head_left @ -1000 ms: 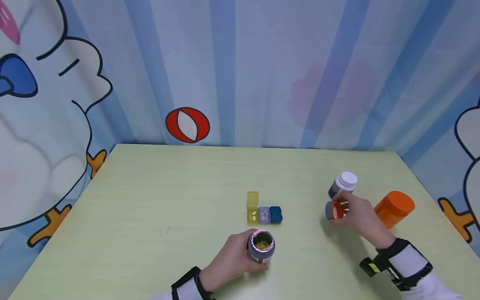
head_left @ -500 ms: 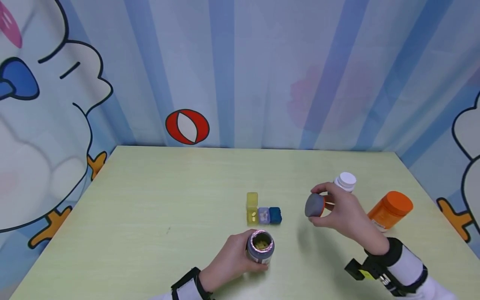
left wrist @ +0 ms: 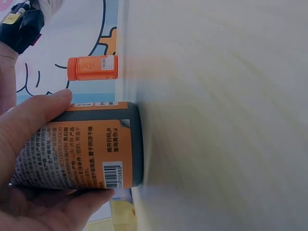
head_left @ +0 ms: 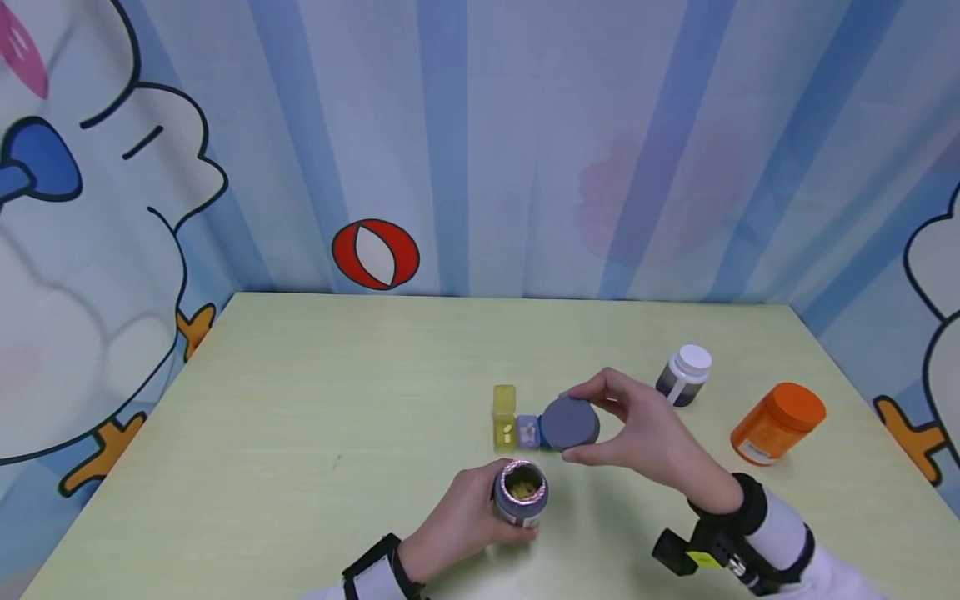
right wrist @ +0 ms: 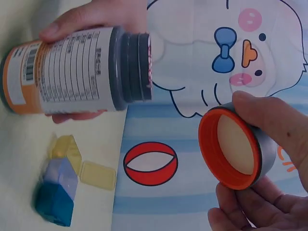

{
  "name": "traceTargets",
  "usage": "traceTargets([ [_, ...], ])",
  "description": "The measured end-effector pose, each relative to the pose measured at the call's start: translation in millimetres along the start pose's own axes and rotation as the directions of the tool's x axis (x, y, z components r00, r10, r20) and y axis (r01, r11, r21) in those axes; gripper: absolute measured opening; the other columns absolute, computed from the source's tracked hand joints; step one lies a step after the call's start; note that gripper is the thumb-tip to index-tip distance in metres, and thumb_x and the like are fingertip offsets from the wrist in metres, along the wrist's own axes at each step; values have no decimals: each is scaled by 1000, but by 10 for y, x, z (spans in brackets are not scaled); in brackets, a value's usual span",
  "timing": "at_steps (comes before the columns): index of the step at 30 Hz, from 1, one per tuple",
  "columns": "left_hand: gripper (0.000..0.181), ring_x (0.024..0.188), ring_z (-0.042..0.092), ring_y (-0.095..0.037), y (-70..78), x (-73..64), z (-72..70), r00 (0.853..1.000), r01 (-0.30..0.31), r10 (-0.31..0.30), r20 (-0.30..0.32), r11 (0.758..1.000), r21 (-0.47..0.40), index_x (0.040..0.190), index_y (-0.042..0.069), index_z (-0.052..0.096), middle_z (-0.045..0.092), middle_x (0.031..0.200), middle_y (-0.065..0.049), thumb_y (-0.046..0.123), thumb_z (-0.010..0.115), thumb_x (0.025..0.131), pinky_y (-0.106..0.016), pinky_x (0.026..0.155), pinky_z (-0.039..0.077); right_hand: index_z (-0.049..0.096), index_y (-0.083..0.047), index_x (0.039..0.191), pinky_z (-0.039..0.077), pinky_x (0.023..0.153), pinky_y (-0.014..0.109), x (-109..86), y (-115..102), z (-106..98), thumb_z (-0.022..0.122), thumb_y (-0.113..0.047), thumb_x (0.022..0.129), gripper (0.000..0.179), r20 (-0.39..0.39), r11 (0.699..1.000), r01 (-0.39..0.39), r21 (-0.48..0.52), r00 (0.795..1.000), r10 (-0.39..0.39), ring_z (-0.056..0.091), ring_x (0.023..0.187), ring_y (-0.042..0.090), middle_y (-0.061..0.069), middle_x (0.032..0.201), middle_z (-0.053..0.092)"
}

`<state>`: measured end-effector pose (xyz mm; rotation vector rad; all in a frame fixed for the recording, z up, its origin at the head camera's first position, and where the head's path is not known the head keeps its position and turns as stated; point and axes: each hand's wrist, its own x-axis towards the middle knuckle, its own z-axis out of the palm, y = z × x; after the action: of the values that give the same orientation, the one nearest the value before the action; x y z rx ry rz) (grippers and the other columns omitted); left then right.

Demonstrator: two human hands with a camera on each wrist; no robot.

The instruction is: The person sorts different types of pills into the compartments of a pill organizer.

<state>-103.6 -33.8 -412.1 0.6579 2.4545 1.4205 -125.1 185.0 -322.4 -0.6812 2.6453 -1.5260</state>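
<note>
My left hand (head_left: 468, 518) grips an uncapped grey pill bottle (head_left: 522, 493) that stands upright on the table. Yellowish pieces show inside its mouth, and the left wrist view shows its orange and white label (left wrist: 77, 149). Between thumb and fingers of my right hand (head_left: 648, 429) is the bottle's grey cap (head_left: 571, 422), raised behind and right of the bottle; its orange inner rim (right wrist: 226, 149) shows in the right wrist view. Behind the bottle sits a small pill box with a yellow compartment (head_left: 505, 432), lid up, a lilac one (head_left: 528, 432) and a blue one, partly hidden by the cap.
On the right of the table (head_left: 337, 375) stand a white-capped bottle (head_left: 684, 375) and an orange bottle (head_left: 777, 423). A blue striped curtain (head_left: 495, 150) with cartoon prints hangs along the table's back edge.
My right hand has carried the cap left from beside the white-capped bottle to near the pill box, turning its grey top into view. The left hand and its bottle stay put.
</note>
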Motion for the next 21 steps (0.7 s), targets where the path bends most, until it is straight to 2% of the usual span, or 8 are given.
traceTargets([
  [5,60,102,57,-13,-19,3,6,1000,-8,8,5,1000,-3,115,8,57,63,110,-1,13,83,61,-30,91,43,56,-4,106,42,94,30,-3,7,172,82,-8,63,51,89,992,27,124,995,-38,56,105,20,7,109,59],
  [10,60,101,57,-12,-6,-12,-1,999,-32,32,-7,999,12,116,8,57,63,110,-3,13,83,62,-28,89,43,55,-3,114,41,95,27,-55,67,336,80,-10,66,54,192,980,15,201,980,-55,54,108,16,9,113,58],
  [15,62,102,56,-12,4,-26,-7,999,-42,42,-11,999,-3,118,7,56,63,111,-2,12,83,62,-27,90,43,56,-4,115,42,94,28,-90,133,453,81,-15,66,56,222,979,3,205,974,-49,54,109,18,7,113,59],
  [21,62,101,56,-10,-5,-20,-1,1000,-12,12,1,1000,-17,119,8,56,62,110,-1,12,82,63,-28,90,43,57,-6,115,42,94,29,-94,171,496,82,-17,64,58,223,984,-11,176,974,-29,55,110,22,6,113,60],
])
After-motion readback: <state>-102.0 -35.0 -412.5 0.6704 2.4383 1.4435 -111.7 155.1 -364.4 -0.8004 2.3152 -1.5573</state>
